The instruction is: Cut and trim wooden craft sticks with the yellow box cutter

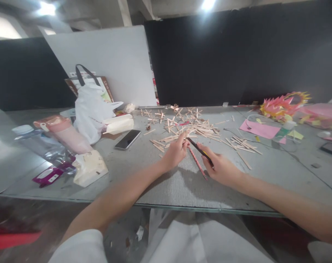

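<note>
My right hand (220,166) is closed round a black-and-yellow utility knife (204,151), its front end pointing up and left. The tip of the knife reaches my left hand (176,151), whose fingers pinch a short wooden craft stick (186,135), mostly hidden by them. Between my hands a pink-red pencil (198,163) lies slantwise on the table. Just beyond them spreads a loose heap of flat wooden sticks (205,129), and behind it stand several small crossed-stick pieces (160,116).
The grey table (166,190) carries a phone (128,139), a white bag (89,109), a pink bottle (64,133) and a clear bottle (39,144) on the left. At right are pink paper (259,129), a cable and a spiky paper craft (278,106). Dark panels stand behind.
</note>
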### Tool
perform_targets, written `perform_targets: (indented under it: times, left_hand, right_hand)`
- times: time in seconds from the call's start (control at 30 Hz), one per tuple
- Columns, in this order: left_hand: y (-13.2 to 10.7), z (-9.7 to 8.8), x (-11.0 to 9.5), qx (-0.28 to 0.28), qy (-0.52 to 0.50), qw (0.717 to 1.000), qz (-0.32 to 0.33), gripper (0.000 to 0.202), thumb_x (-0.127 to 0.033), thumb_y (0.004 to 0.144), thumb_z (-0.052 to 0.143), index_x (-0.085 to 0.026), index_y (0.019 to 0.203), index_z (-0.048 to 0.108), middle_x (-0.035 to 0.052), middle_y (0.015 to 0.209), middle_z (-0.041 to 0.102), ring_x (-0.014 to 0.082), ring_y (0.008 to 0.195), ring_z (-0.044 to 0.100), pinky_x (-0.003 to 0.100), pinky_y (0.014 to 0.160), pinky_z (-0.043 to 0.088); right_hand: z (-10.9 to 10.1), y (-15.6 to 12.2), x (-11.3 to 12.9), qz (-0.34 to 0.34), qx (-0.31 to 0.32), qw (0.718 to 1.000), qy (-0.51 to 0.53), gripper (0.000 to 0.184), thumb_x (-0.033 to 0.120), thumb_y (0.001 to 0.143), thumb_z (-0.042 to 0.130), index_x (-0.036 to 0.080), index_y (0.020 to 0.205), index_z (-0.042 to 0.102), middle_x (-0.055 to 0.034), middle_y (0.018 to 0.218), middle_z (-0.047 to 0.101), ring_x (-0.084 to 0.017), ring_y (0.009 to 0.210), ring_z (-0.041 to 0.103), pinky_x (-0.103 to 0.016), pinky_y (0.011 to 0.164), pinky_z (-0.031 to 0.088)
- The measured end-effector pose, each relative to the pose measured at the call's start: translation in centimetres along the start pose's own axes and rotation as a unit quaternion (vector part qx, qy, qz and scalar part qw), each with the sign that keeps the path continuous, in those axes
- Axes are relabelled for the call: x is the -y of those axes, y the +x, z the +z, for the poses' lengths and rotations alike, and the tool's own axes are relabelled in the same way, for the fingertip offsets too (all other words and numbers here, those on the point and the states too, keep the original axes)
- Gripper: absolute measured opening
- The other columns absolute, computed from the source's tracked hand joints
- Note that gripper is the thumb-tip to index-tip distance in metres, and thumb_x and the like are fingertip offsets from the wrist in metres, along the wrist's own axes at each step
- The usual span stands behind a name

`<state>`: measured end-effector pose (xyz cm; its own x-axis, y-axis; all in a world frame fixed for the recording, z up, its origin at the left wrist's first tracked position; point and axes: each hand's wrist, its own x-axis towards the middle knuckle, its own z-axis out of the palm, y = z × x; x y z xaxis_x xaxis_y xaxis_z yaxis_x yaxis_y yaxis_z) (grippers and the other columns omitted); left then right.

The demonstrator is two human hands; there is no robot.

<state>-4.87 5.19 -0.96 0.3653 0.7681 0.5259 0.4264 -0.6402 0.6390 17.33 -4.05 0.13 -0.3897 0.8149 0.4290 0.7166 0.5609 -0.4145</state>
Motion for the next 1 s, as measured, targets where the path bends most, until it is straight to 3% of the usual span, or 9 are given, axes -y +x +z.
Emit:
perform_targets:
  times: [0.2,0.3,0.53,0.73,1.0]
  left_hand:
    - [-0.5,0.1,-1.6,-0.003,-0.043,0.998,-0.036,0.047,-0.018,0.103,0.051,-0.020,0.149,0.049,0.0014,0.084,0.080,0.0176,0.079,0.078,0.033,0.086,0.061]
    - [-0.5,-0.2,-2.2,-0.007,-0.051,0.998,-0.029,0.047,-0.018,0.102,0.053,-0.019,0.149,0.049,0.0021,0.083,0.080,0.0191,0.081,0.079,0.033,0.084,0.061]
    - [-0.2,-0.9,-0.9,0.034,0.025,0.999,0.025,0.054,-0.017,0.103,0.049,-0.022,0.156,0.046,0.0028,0.090,0.078,0.0172,0.087,0.077,0.032,0.087,0.057]
    - [-0.4,-0.6,-1.8,0.025,-0.036,0.999,-0.013,0.051,-0.020,0.100,0.052,-0.018,0.151,0.048,0.0021,0.084,0.080,0.0193,0.079,0.079,0.034,0.085,0.060]
    - [0.6,-0.3,0.0,0.048,-0.052,0.995,-0.076,0.048,-0.019,0.098,0.052,-0.018,0.146,0.050,0.0001,0.083,0.077,0.0167,0.071,0.078,0.028,0.071,0.060]
  right_hand:
    - [-0.1,-0.2,0.6,0.020,0.010,0.999,0.048,0.053,0.029,0.108,0.037,0.013,0.158,0.044,0.0061,0.055,0.054,-0.013,0.038,0.045,-0.022,0.047,0.035]
    - [0.1,-0.3,0.8,0.023,0.011,0.998,0.064,0.054,0.029,0.108,0.038,0.011,0.158,0.043,0.0063,0.055,0.053,-0.014,0.038,0.046,-0.022,0.047,0.037]
    - [-0.2,-0.3,0.7,0.020,0.007,0.998,0.066,0.054,0.029,0.106,0.039,0.013,0.158,0.044,0.0056,0.057,0.055,-0.014,0.040,0.048,-0.023,0.047,0.035]
    - [0.2,-0.5,1.1,0.032,0.012,0.996,0.085,0.055,0.029,0.106,0.039,0.009,0.157,0.043,0.0046,0.058,0.056,-0.014,0.040,0.047,-0.024,0.051,0.039]
    - [-1.4,2.3,1.2,0.043,0.042,0.995,0.082,0.048,0.030,0.105,0.043,0.016,0.150,0.053,0.0071,0.055,0.050,-0.012,0.039,0.040,-0.023,0.049,0.030]
